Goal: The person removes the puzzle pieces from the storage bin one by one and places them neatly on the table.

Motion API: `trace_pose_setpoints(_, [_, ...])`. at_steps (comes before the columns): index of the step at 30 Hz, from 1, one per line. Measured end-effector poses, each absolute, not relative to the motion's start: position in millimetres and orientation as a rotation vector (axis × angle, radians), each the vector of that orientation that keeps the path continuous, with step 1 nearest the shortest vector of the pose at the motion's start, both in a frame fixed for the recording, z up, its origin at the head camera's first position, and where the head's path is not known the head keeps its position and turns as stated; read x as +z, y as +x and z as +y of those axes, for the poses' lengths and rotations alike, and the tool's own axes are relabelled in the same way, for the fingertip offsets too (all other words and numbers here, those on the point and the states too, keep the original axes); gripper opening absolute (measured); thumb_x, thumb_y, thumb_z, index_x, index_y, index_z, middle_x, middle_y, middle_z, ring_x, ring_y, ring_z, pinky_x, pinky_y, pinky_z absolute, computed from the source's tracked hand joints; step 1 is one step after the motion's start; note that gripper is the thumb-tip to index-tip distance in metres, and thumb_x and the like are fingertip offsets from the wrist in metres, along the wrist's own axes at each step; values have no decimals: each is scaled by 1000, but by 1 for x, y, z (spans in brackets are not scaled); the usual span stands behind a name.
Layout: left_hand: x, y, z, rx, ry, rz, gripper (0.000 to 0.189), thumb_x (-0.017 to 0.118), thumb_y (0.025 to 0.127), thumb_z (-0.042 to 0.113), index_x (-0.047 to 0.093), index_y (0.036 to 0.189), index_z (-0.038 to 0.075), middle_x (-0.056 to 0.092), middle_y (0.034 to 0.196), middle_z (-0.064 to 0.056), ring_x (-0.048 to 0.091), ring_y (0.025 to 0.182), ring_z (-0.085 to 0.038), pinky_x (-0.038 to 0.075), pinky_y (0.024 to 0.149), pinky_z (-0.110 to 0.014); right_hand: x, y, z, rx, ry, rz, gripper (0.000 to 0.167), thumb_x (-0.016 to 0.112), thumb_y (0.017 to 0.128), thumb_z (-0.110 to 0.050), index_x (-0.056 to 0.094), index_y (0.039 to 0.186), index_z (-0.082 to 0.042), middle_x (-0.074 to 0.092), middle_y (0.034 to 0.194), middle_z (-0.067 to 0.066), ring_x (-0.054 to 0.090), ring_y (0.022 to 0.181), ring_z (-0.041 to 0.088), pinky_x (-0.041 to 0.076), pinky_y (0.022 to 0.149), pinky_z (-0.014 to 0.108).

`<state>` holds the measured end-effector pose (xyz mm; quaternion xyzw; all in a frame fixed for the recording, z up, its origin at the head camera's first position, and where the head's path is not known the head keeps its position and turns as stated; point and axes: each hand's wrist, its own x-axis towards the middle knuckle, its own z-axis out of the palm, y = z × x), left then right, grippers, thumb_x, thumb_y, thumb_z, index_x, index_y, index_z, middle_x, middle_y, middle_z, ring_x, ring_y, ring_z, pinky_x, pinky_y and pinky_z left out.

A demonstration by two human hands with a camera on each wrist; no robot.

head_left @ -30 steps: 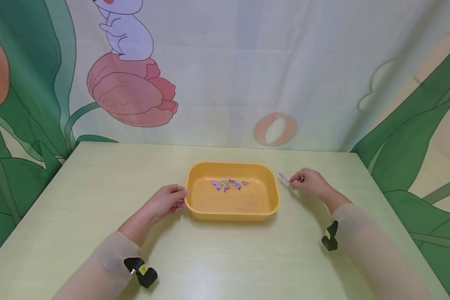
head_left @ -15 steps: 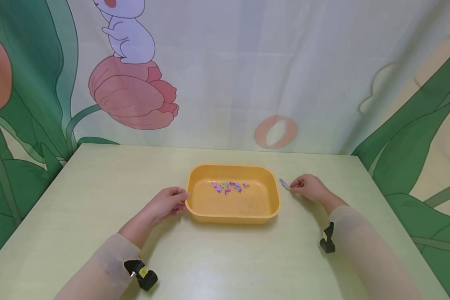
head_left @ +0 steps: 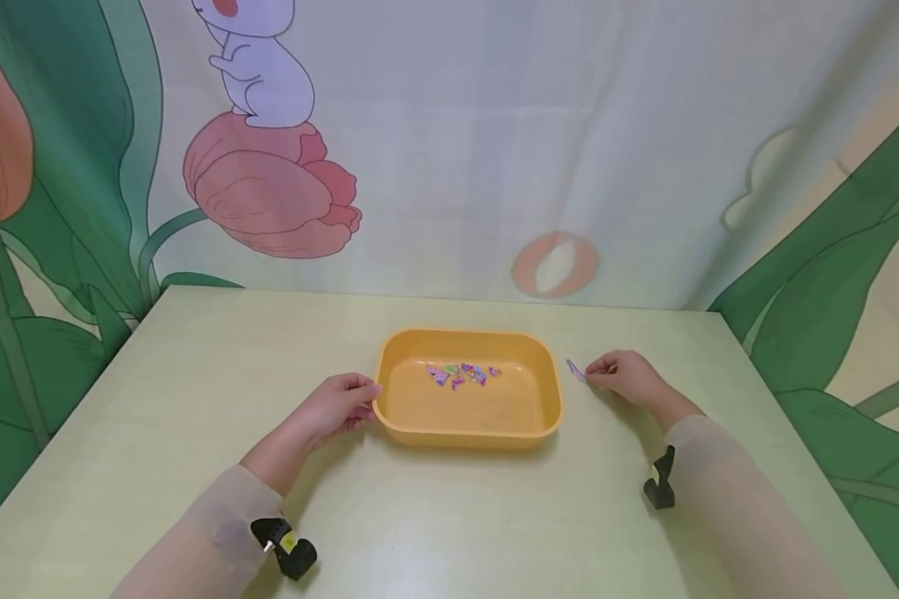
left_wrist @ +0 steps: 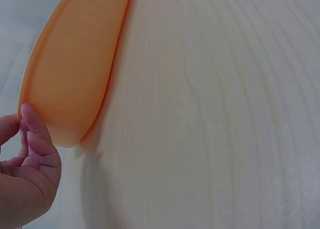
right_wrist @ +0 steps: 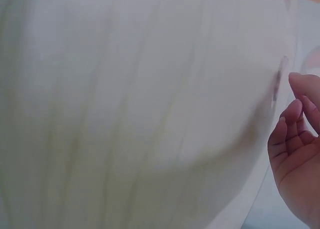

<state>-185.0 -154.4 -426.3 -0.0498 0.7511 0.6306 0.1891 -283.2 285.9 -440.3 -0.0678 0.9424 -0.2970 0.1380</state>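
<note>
On the table stands a shallow yellow plastic tray (head_left: pixel 468 437) with several small, flat, colourful cut-out pieces (head_left: pixel 455 374) lying on its floor. My left hand (head_left: pixel 337 406) grips the tray's left rim, thumb over the top and fingers curled under the outside; the left wrist view shows the fingertips (left_wrist: pixel 32 119) right at the orange-looking rim (left_wrist: pixel 75 64). To the right of the tray, my right hand (head_left: pixel 629 381) pinches the near end of a thin purple-pink flat piece (head_left: pixel 575 371). That piece (right_wrist: pixel 279 81) shows almost edge-on beside the fingertips in the right wrist view.
The pale wooden table (head_left: pixel 449 516) extends around the tray. Behind its back edge hangs a curtain (head_left: pixel 449 150) printed with flowers, leaves and a white rabbit. A black camera (head_left: pixel 288 549) is strapped to the left sleeve, another black camera (head_left: pixel 659 482) to the right sleeve.
The right hand has come lower towards the table with the flat piece, which has turned a little, and shifts slightly right. The left hand stays on the tray's rim.
</note>
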Motion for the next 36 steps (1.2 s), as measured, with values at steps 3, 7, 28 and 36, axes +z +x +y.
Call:
trace_pose_setpoints(3, [-426, -185, -154, 1768, -142, 2116, 30, 52, 97, 19, 50, 113, -7, 57, 82, -8, 56, 72, -19, 44, 59, -22, -437, -284, 288, -899, -140, 2706, 27, 64, 89, -23, 66, 109, -4, 59, 96, 9, 50, 82, 23, 45, 69, 29])
trace_pose_setpoints(7, [-427, -187, -154, 1764, -146, 2118, 31, 52, 97, 20, 50, 113, -6, 58, 83, -8, 56, 73, -19, 44, 60, -23, -432, -281, 290, -990, -113, 2675, 34, 63, 90, -26, 62, 116, -5, 57, 105, 12, 51, 89, 26, 46, 74, 31])
trace_pose_setpoints(28, [-425, -187, -152, 1770, -143, 2107, 30, 52, 96, 19, 50, 113, -6, 58, 82, -7, 57, 73, -18, 45, 59, -22, -395, -262, 209, -1509, -410, 2370, 44, 66, 88, -27, 58, 121, 2, 56, 121, 21, 54, 104, 39, 49, 85, 36])
trace_pose_setpoints(36, [-423, -186, -152, 1757, -159, 2126, 30, 52, 96, 19, 51, 112, -6, 58, 82, -7, 57, 73, -19, 45, 62, -23, -396, -263, 168, -1537, -448, 2292, 42, 65, 88, -23, 58, 121, 2, 56, 121, 20, 52, 105, 37, 46, 88, 39])
